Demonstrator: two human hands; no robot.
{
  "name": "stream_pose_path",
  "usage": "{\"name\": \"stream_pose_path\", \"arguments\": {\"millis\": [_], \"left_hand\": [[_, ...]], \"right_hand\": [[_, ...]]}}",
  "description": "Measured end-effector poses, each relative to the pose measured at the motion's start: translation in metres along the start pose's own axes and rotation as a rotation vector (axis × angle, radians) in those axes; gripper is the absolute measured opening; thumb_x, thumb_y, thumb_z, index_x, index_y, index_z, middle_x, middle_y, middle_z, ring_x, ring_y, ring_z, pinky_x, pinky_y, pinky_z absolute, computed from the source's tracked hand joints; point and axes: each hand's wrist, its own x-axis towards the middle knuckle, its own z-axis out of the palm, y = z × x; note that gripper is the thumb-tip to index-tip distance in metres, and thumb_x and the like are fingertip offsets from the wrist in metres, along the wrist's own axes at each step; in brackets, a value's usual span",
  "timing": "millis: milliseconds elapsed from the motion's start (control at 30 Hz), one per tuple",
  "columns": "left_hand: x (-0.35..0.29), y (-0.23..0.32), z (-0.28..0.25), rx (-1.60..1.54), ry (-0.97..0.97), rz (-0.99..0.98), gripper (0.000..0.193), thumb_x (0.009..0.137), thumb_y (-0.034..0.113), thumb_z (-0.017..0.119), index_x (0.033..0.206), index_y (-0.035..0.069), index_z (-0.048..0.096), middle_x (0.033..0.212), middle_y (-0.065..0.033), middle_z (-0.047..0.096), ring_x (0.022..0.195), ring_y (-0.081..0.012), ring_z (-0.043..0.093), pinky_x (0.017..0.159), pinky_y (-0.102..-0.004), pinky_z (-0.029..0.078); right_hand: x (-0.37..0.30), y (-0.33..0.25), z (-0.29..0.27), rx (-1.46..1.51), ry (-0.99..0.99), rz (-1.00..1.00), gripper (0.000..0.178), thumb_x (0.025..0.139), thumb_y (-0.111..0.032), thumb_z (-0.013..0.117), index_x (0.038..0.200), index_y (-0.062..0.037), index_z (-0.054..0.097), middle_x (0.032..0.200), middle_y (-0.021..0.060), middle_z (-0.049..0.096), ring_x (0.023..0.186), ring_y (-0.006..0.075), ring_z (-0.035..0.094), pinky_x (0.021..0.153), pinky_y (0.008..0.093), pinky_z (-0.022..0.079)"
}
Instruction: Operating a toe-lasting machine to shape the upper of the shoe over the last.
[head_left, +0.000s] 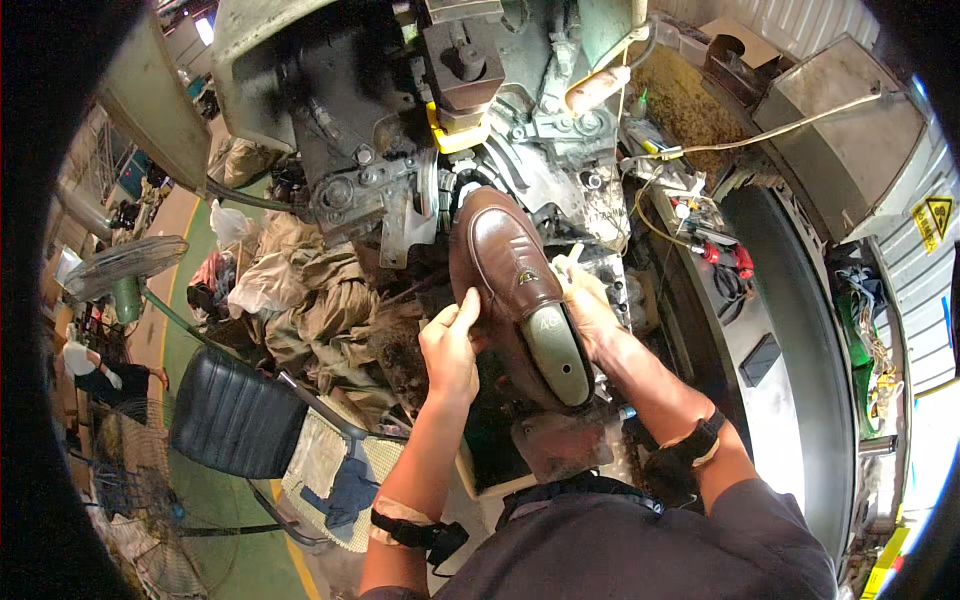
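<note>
Your dark sleeves are filling the lower edge, a strap on each forearm. Your left hand (pixel 452 345) is pinching the shoe's (pixel 505 262) side, thumb up, fingers wrapped round its edge. Your right hand (pixel 590 305) is gripping the other side, fingers closed on it. The brown shoe is sitting on a green last (pixel 560 352), heel end toward you, toe pointing into the grey machine (pixel 400 120) at its front edge. The toe is lying just beside the machine's metal parts; you cannot tell whether it is touching. Judging by this, the upper is already on the last, and the machine work on the toe looks unfinished. A black chair (pixel 235 415) is standing to your left, with crumpled cloth (pixel 320 300) heaped beyond it.
</note>
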Motion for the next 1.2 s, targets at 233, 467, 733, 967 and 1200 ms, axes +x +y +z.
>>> {"name": "stream_pose_path", "arguments": {"millis": [233, 467, 733, 967, 1200], "left_hand": [[0.041, 0.013, -0.006, -0.027, 0.012, -0.035, 0.015, 0.098, 0.019, 0.067, 0.095, 0.005, 0.071, 0.093, -0.0041, 0.072, 0.079, -0.0162, 0.067, 0.074, -0.0313, 0.053], [0.083, 0.032, -0.007, -0.054, 0.040, -0.201, 0.018, 0.098, 0.023, 0.065, 0.102, 0.006, 0.070, 0.097, -0.0040, 0.072, 0.083, -0.0166, 0.066, 0.070, -0.0309, 0.050], [0.082, 0.008, -0.008, -0.284, 0.022, -0.290, 0.021, 0.102, 0.025, 0.060, 0.111, 0.008, 0.068, 0.106, -0.0030, 0.072, 0.092, -0.0146, 0.066, 0.083, -0.0297, 0.050], [0.106, -0.040, -0.027, -0.186, 0.048, -0.081, 0.021, 0.101, 0.020, 0.063, 0.083, 0.009, 0.069, 0.076, 0.0006, 0.064, 0.064, -0.0094, 0.055, 0.059, -0.0250, 0.043], [0.112, -0.042, -0.028, -0.081, -0.035, 0.045, 0.031, 0.101, 0.022, 0.064, 0.072, 0.012, 0.060, 0.069, 0.0050, 0.052, 0.062, -0.0078, 0.044, 0.058, -0.0252, 0.034]], "right_hand": [[0.041, -0.002, 0.010, -0.199, 0.064, 0.055, 0.024, 0.099, -0.019, 0.068, 0.111, -0.0042, 0.054, 0.094, 0.0049, 0.054, 0.088, 0.0131, 0.054, 0.073, 0.0311, 0.053], [0.063, -0.040, 0.038, -0.564, 0.038, 0.116, 0.009, 0.101, -0.010, 0.058, 0.103, -0.0034, 0.063, 0.085, 0.0085, 0.063, 0.072, 0.0146, 0.062, 0.062, 0.0330, 0.055], [0.069, -0.039, 0.035, -1.192, -0.075, 0.034, 0.028, 0.098, -0.031, 0.061, 0.108, -0.0044, 0.063, 0.091, 0.0174, 0.065, 0.076, 0.0228, 0.064, 0.065, 0.0376, 0.053], [0.098, 0.018, -0.017, -0.582, 0.161, -0.037, 0.033, 0.099, -0.031, 0.064, 0.110, -0.0003, 0.060, 0.106, 0.0164, 0.057, 0.112, 0.0226, 0.048, 0.117, 0.0469, 0.015], [0.107, 0.024, -0.021, -0.902, 0.255, -0.154, 0.038, 0.098, -0.034, 0.067, 0.120, -0.0037, 0.063, 0.112, 0.0143, 0.054, 0.117, 0.0229, 0.042, 0.112, 0.0386, 0.025]]}}
